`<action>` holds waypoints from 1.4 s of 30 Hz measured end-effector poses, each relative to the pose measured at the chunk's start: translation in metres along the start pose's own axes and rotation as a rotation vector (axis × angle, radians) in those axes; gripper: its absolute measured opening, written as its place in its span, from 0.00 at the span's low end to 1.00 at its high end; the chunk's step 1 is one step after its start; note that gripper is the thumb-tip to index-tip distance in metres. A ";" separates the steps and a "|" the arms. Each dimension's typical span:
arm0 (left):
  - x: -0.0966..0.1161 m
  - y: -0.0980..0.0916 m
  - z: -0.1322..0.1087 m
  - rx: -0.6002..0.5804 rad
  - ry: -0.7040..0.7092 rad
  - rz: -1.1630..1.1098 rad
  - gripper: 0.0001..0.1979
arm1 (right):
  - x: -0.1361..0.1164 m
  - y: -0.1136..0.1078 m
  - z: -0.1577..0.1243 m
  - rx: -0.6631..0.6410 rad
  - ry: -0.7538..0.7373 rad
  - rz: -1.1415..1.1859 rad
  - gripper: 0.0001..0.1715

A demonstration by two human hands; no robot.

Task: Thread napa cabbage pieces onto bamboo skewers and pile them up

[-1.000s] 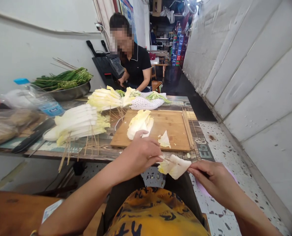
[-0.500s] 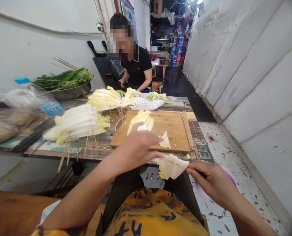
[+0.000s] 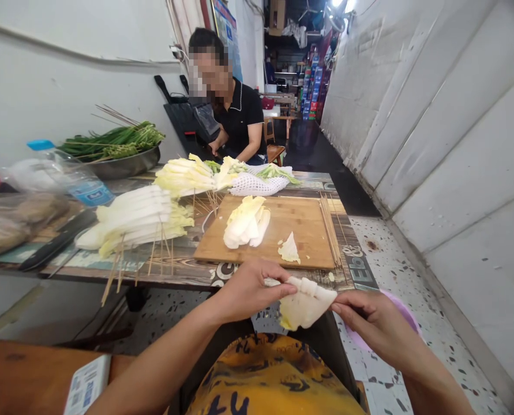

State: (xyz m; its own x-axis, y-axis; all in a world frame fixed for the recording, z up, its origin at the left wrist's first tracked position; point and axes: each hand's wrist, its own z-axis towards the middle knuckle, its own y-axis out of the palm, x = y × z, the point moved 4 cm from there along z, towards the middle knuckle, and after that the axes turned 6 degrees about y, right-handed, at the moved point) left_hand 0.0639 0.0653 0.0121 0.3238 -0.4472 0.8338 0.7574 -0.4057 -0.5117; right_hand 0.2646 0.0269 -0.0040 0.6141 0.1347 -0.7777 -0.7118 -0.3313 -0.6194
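Board (image 3: 305, 222) w/ cabbage pile (image 3: 244, 222), skewers (image 3: 329, 226) just beyond held leaf (image 3: 305, 305).

A cutting board (image 3: 309, 226), a bottle (image 3: 68, 174), perhaps chives (image 3: 113, 140) in a bowl (image 3: 129, 163).

The head camera faces forward and down (close over left hand (image 3: 250, 288), right hand (image 3: 371, 323)). The table (image 3: 187, 271) recedes toward eleven o'clock.

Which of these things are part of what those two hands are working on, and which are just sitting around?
In use: cabbage leaf pinched between left hand and right hand; cutting board; cut cabbage on it; loose skewers; skewered cabbage.
Lying about: water bottle; bowl of greens; knife; plastic bag.
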 end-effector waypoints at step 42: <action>-0.081 -0.084 0.060 0.991 -0.003 -0.677 0.02 | 0.031 -0.004 -0.009 0.225 0.192 0.208 0.19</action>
State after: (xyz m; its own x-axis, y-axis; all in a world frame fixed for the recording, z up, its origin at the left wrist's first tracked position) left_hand 0.0084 0.1831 0.0001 -0.3087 -0.3773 0.8732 0.8809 0.2329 0.4120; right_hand 0.2897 0.0240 -0.0247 0.4855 -0.0989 -0.8686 -0.8726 -0.1161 -0.4745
